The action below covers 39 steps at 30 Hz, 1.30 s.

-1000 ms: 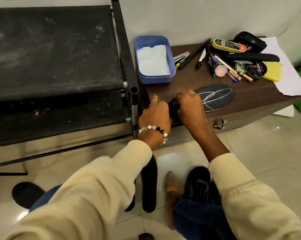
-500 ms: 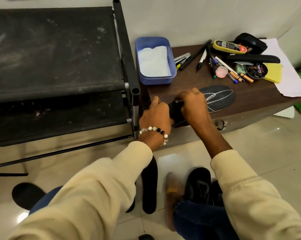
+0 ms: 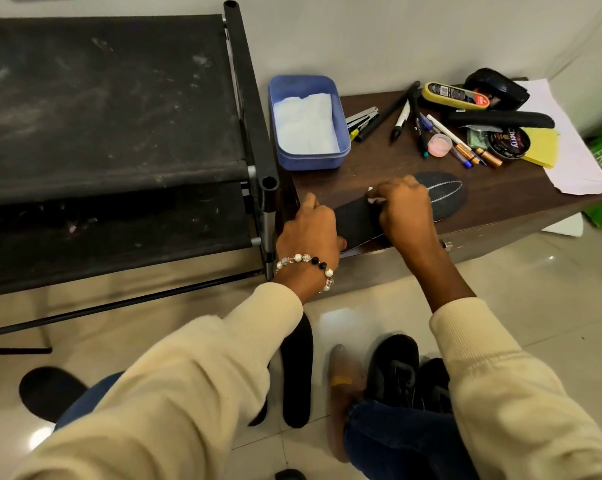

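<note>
Black insole (image 3: 356,216), one: lies flat along the near edge of the brown wooden table (image 3: 379,164). Its long axis runs from near-left to far-right. The rounded toe, stitched in pale thread, points right and slightly away; the heel end sits at the table's near-left corner, just overhanging the edge.

Left hand (image 3: 308,233): clamped on the heel end, thumb on top, fingers curled under.

Right hand (image 3: 405,213): fingers curled, pinching a small white piece (image 3: 374,199) against the insole's upper face at mid-length. What the piece is cannot be told.

Containers:
- Blue plastic tub (image 3: 313,161), open, at the table's far-left corner; holds a folded white cloth (image 3: 304,123).
- Round black polish tin (image 3: 511,143), lid on, at the right among the clutter.
- Small pink pot (image 3: 440,145), just left of the tin; contents not visible.

Other items:
- Loose pens (image 3: 401,119), fanned between the tub and the tin.
- Black fabric rack (image 3: 102,98), left of the table.
- Second insole (image 3: 297,375), on the floor tiles below, lengthwise toward the person.
- Black shoes (image 3: 393,368), beside it to the right.
</note>
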Tool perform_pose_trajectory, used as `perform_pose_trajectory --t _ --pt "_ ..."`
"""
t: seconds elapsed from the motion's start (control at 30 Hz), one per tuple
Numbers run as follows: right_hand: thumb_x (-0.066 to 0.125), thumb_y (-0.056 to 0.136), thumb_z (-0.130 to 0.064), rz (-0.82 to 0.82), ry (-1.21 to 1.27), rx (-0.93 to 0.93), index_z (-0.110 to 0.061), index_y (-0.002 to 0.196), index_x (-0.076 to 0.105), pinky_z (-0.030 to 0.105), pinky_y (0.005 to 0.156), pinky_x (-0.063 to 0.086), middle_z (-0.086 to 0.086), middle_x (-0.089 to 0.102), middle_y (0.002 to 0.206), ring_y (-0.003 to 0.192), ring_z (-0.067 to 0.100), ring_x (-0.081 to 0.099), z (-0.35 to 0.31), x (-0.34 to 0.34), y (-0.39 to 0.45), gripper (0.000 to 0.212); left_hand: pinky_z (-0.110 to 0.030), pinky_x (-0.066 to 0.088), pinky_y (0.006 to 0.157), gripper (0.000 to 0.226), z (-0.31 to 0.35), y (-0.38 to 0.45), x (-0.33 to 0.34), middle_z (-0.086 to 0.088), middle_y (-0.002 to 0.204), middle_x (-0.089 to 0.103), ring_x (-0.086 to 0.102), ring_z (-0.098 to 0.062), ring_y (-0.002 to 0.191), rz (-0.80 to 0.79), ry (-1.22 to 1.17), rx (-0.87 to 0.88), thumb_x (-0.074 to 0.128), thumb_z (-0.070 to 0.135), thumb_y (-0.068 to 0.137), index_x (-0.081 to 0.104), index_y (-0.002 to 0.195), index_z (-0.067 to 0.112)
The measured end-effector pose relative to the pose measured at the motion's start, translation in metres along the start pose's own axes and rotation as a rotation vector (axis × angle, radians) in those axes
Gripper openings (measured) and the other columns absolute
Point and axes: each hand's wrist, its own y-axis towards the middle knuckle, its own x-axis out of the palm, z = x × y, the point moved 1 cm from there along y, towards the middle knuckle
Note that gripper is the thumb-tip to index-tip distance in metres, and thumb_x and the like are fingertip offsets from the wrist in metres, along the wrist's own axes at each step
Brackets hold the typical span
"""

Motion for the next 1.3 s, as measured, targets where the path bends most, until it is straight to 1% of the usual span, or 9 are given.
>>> perform_pose_trajectory --t 0.1,0.27,0.43,0.6,0.83,1.0,1.1,1.2,1.3 --pt "0.054 0.088 -0.004 -0.020 -0.064 -0.009 -0.008 0.115 0.066 0.036 0.088 0.042 0.014 0.062 0.114 0.111 0.029 0.047 -0.007 -0.001 -0.005 0.030 -0.032 0.041 0.069 0.039 0.002 -0.001 -0.001 -0.004 0.130 0.039 0.058 -0.032 0.101 -0.007 0.012 -0.003 0.070 0.031 0.086 0.060 0.120 0.013" --pt "0.055 0.084 0.001 -0.189 -0.017 -0.277 -0.017 0.120 0.065 0.034 0.094 0.038 0.007 0.062 0.124 0.115 0.028 0.050 -0.005 -0.013 -0.016 0.041 -0.037 0.045 0.067 0.033 0.006 -0.004 -0.005 -0.006 0.134 0.036 0.059 -0.036 0.098 -0.034 0.046 -0.010 0.066 0.031 0.089 0.060 0.114 0.011" --pt "0.062 0.087 -0.004 -0.048 0.230 0.106 -0.016 0.110 0.070 0.032 0.099 0.043 0.009 0.068 0.112 0.109 0.024 0.059 0.032 -0.027 -0.025 0.027 -0.037 0.044 0.073 0.046 0.012 -0.007 -0.004 -0.008 0.136 0.034 0.054 -0.033 0.102 -0.057 0.137 0.025 0.063 0.050 0.087 0.060 0.111 0.011" --pt "0.068 0.086 -0.022 0.182 0.574 0.402 -0.015 0.104 0.072 0.038 0.090 0.052 0.000 0.070 0.099 0.098 0.016 0.062 0.045 -0.031 -0.035 0.019 -0.043 0.034 0.104 0.076 0.015 0.001 0.006 -0.005 0.150 0.022 0.028 -0.031 0.134 -0.007 0.267 0.225 0.062 0.050 0.087 0.034 0.146 0.012" --pt "0.055 0.090 -0.008 0.026 0.075 0.023 -0.009 0.114 0.066 0.034 0.091 0.043 0.012 0.061 0.117 0.110 0.026 0.051 0.010 -0.008 -0.035 0.027 -0.042 0.038 0.099 0.054 0.019 -0.001 0.010 -0.006 0.139 0.040 0.040 -0.032 0.124 -0.022 0.258 0.227 0.059 0.034 0.092 0.044 0.140 0.016" --pt "0.057 0.080 0.006 -0.082 0.072 -0.326 -0.006 0.106 0.071 0.043 0.080 0.052 0.012 0.069 0.105 0.100 0.034 0.058 0.001 -0.009 -0.044 0.031 -0.040 0.039 0.096 0.046 0.015 0.000 0.005 -0.004 0.135 0.042 0.042 -0.033 0.120 -0.015 0.226 0.204 0.059 0.034 0.093 0.049 0.138 0.028" --pt "0.068 0.070 0.012 0.013 0.049 -0.229 -0.003 0.095 0.074 0.037 0.070 0.052 0.016 0.071 0.090 0.086 0.037 0.061 0.022 -0.006 -0.041 0.030 -0.040 0.038 0.099 0.050 0.016 0.001 0.005 -0.004 0.138 0.041 0.037 -0.033 0.125 -0.029 0.264 0.211 0.059 0.037 0.092 0.049 0.139 0.026" --pt "0.058 0.083 0.004 -0.013 0.014 -0.020 -0.005 0.116 0.066 0.037 0.083 0.044 0.016 0.062 0.111 0.109 0.033 0.050 0.018 -0.006 -0.037 0.035 -0.040 0.036 0.101 0.048 0.016 0.001 0.006 -0.004 0.137 0.044 0.033 -0.032 0.130 -0.010 0.290 0.219 0.060 0.036 0.092 0.051 0.137 0.025" --pt "0.053 0.088 -0.004 -0.100 0.002 -0.111 -0.010 0.122 0.062 0.034 0.090 0.040 0.011 0.057 0.123 0.118 0.027 0.045 -0.003 -0.008 -0.036 0.036 -0.039 0.039 0.097 0.041 0.015 0.002 0.009 -0.003 0.133 0.048 0.037 -0.032 0.127 0.004 0.285 0.220 0.061 0.034 0.092 0.057 0.131 0.024"
